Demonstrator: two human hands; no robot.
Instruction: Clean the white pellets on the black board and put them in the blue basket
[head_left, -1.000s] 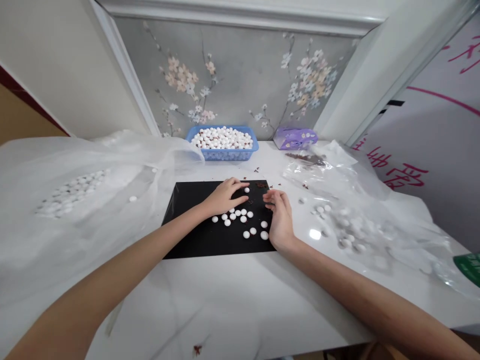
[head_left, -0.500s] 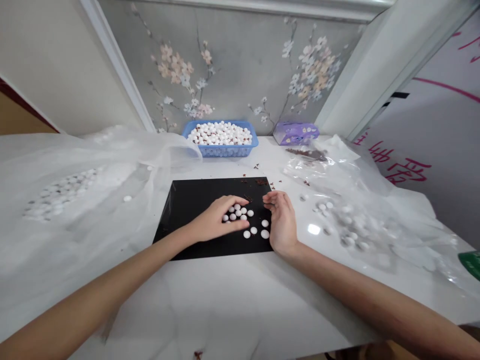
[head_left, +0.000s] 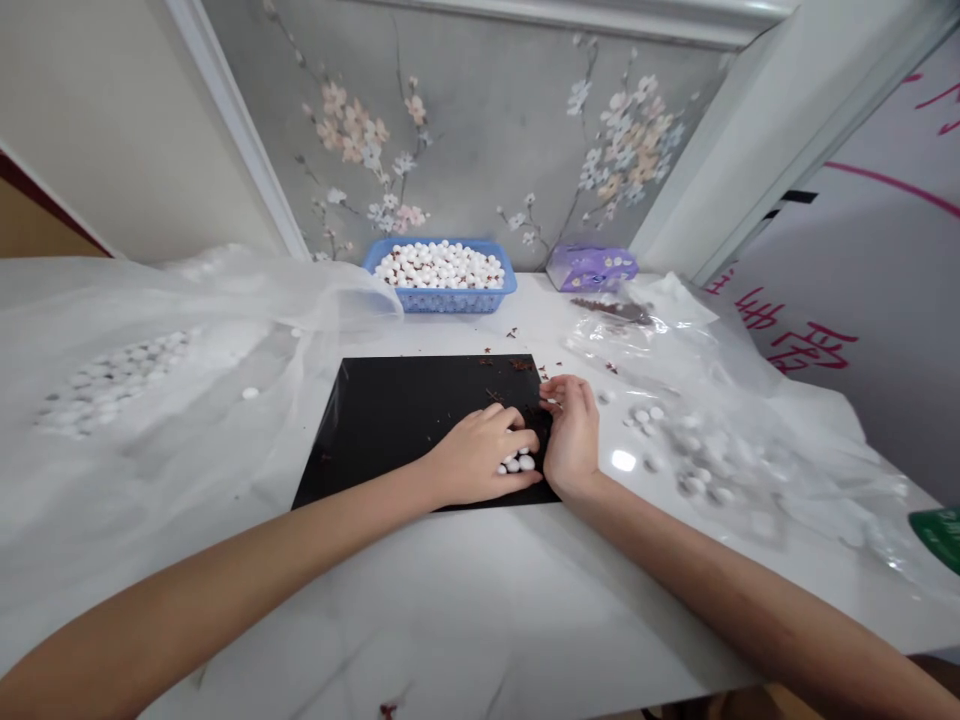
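Observation:
My left hand (head_left: 476,455) lies over the right part of a black board (head_left: 390,400), its fingers curled around a small cluster of white balls (head_left: 517,464). Some of the cluster is hidden under the fingers. Facing it from the board's right edge, my right hand (head_left: 571,440) stands on its side, palm inward and lightly cupped, fingers stretched forward with nothing held. Small reddish-brown bits (head_left: 520,366) are scattered near the board's far right corner.
Behind the board, a blue basket (head_left: 450,300) is filled with white balls and some brown bits. A purple tissue pack (head_left: 592,268) sits beside it. Clear plastic bags with white balls lie at left (head_left: 225,310) and right (head_left: 750,420).
My left hand has moved right, drawing the loose white balls together near my right hand, and its fingers have curled in. My right hand has shifted slightly right.

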